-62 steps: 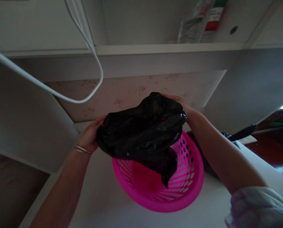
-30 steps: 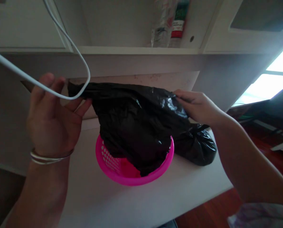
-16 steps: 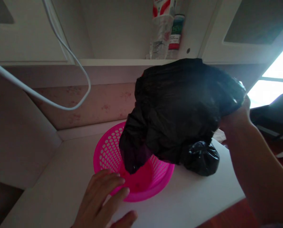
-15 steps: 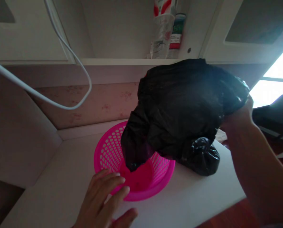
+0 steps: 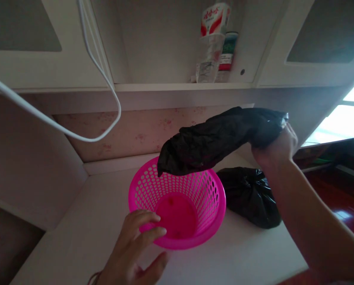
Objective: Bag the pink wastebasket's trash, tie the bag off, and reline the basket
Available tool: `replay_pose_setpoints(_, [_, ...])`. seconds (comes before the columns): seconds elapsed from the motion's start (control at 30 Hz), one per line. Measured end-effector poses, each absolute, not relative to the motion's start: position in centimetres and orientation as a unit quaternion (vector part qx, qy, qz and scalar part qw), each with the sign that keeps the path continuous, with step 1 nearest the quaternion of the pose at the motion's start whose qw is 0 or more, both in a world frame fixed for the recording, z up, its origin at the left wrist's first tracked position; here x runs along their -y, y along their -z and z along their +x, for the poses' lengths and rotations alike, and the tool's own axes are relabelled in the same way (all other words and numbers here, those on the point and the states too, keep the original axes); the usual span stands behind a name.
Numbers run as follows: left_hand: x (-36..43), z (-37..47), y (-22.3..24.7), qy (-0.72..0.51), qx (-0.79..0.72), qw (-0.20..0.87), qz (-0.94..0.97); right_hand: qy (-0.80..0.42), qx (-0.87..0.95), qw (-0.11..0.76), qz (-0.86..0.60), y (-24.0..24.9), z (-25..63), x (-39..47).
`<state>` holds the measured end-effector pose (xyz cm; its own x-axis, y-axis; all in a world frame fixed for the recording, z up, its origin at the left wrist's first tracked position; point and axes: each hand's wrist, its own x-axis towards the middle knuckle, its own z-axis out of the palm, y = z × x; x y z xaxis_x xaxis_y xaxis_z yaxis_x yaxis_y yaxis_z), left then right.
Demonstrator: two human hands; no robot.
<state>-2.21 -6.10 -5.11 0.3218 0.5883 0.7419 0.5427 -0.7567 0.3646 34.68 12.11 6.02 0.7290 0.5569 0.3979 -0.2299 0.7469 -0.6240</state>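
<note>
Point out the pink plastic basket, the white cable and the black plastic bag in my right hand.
pink plastic basket (image 5: 189, 242): head view, front rim
white cable (image 5: 50, 120): head view, hanging loop
black plastic bag (image 5: 206, 144): head view, drooping middle

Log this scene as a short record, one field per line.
Left hand: open, fingers spread at the near rim of the pink basket; contact unclear
Right hand: gripping the raised black bag
Raised black bag: bunched, partly over the basket
Pink basket: upright, perforated sides
Second black bag: on the white surface, beside the basket
White surface: under the basket
White cable: looping at left
</note>
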Motion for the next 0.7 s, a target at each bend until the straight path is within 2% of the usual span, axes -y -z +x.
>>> replay_pose_setpoints(0.1, [5.2,-4.0,2.9,-0.513,-0.350,0.144,0.771,-0.277,0.244,0.884,-0.287,-5.8,32.3,-13.1])
replay_pose_setpoints(0.17, [3.1,-4.8,1.8,-0.543,-0.382,0.161,0.730,-0.321,0.269,0.863,-0.283,-5.8,30.7,-13.8])
replay_pose_setpoints(0.23, [-0.1,-4.8,1.3,-0.511,-0.448,0.164,0.715,-0.361,0.324,0.836,-0.257,-6.0,28.9,-14.0])
replay_pose_setpoints(0.33, [-5.4,-3.9,1.2,-0.487,-0.497,0.237,0.678,-0.416,0.414,0.780,-0.215,-7.1,25.7,-13.0])
replay_pose_setpoints(0.5, [-10.1,-3.0,0.7,-0.518,-0.465,0.364,0.619,-0.470,0.533,0.663,-0.234,-9.3,21.6,-9.2])
replay_pose_setpoints(0.7, [-11.9,-6.0,1.4,-0.553,-0.481,0.339,0.590,-0.517,0.572,0.590,-0.237,-10.4,20.5,-7.8])
